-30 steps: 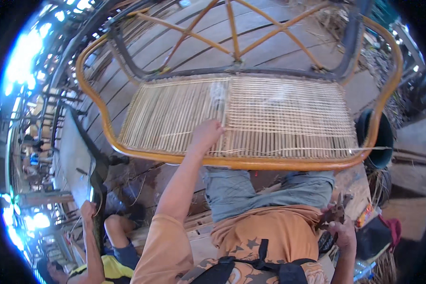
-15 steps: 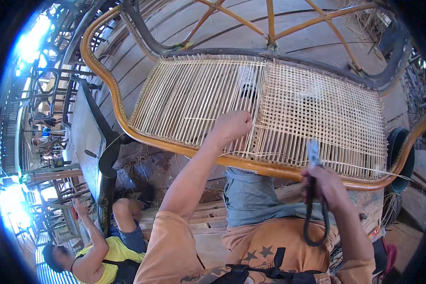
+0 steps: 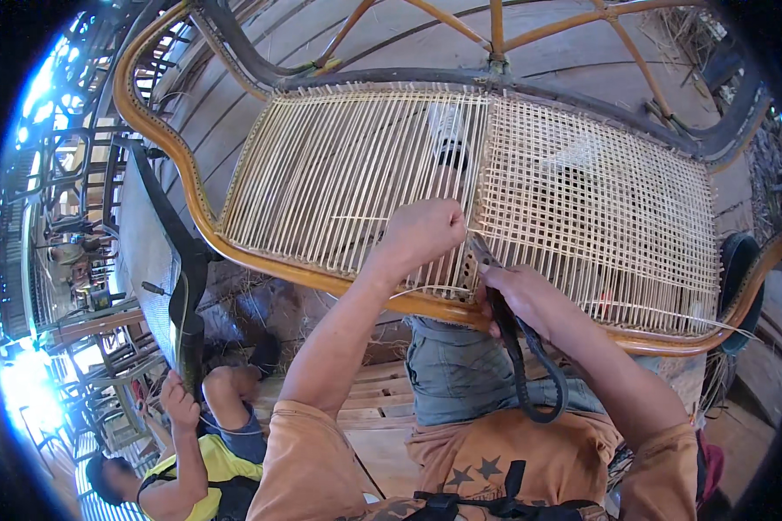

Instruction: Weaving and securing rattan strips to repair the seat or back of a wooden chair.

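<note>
My left hand [image 3: 421,234] is closed in a pinch over the woven cane panel [image 3: 599,200], next to its middle bar. A loose pale cane strand [image 3: 352,218] runs across the left half into that hand; the pinched part is mostly hidden. My right hand [image 3: 517,295] grips dark-handled shears [image 3: 506,347]. Their metal jaws point up and touch, or nearly touch, the middle bar just right of my left fingertips. Whether the jaws are parted I cannot tell. The right half is a crossed mesh; the left half has mostly lengthwise strands.
A varnished curved rattan frame [image 3: 174,169] borders the panel, with dark rails and rattan braces behind. At lower left a co-worker in a yellow top [image 3: 213,460] handles another dark-framed piece [image 3: 182,286]. A dark round container [image 3: 738,286] stands at the right.
My right hand has brought the shears left and up, from over the right half to the middle bar beside my left hand. The left hand stays nearly in place. The co-worker's hand has lowered.
</note>
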Tool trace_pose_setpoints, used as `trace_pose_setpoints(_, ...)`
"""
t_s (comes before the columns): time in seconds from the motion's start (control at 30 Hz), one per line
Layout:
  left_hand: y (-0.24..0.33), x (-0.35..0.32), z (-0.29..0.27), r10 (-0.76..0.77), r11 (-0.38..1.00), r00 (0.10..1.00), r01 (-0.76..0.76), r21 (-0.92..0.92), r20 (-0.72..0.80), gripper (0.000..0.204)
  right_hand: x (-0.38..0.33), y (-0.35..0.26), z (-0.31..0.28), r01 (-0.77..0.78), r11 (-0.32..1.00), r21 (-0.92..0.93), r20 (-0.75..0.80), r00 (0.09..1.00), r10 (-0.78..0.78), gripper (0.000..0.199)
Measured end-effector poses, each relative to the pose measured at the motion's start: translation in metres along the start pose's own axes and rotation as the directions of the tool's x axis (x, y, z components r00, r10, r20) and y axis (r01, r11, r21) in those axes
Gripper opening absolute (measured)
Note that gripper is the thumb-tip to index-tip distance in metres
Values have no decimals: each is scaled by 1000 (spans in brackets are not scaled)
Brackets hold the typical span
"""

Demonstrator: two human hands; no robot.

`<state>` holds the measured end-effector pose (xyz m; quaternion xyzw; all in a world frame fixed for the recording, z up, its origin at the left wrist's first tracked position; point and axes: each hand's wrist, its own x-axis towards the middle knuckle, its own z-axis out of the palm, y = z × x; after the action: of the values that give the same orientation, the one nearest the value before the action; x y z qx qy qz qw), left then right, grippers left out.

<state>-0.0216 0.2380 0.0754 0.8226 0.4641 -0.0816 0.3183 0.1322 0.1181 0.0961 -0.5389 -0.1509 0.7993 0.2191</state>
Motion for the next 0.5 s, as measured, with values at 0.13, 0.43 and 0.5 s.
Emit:
trace_pose_setpoints(0.13,5,-2,-1,13,1000,1000,-13,14,-18,24,17,5,-7,159,964,-211,69,987,-148,39)
trace_pose_setpoints(0.43,10,-5,0,-9,999,999,11,45,-39,24,36,10,-7,287,874,-392,27,953,-301,39)
trace_pose_setpoints(0.5,10,-6,0,-18,998,999,20,63,-27,25,27,-1,-1,171,949,-264,-9,984,-180,39)
